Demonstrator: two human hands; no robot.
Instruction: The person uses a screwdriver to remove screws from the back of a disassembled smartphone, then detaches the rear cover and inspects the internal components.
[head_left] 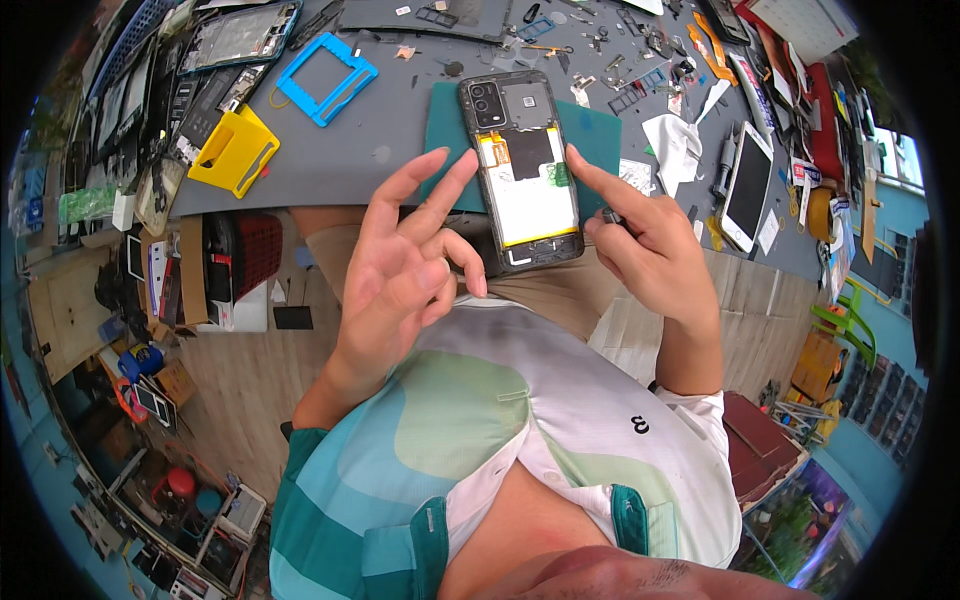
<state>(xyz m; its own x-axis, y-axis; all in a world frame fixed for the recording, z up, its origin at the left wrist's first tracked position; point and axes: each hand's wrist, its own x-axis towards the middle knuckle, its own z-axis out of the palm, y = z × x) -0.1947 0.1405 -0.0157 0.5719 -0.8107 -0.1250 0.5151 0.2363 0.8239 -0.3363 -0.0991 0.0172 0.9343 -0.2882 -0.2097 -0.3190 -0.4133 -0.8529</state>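
Observation:
A smartphone with its back cover off lies at the table's near edge, partly over a teal mat. Its camera block is at the top left, and a white battery with yellow edges fills the lower part. My left hand is open beside the phone's left edge, fingers spread, the index fingertip at or very near the frame. On the other side, my right hand points its index finger against the right edge. Its other fingers curl around a small dark cylindrical tool, mostly hidden.
Blue and yellow plastic holders lie to the left, near stacked phone parts. A white phone and crumpled white tissue are at right. Small loose parts are scattered across the grey table.

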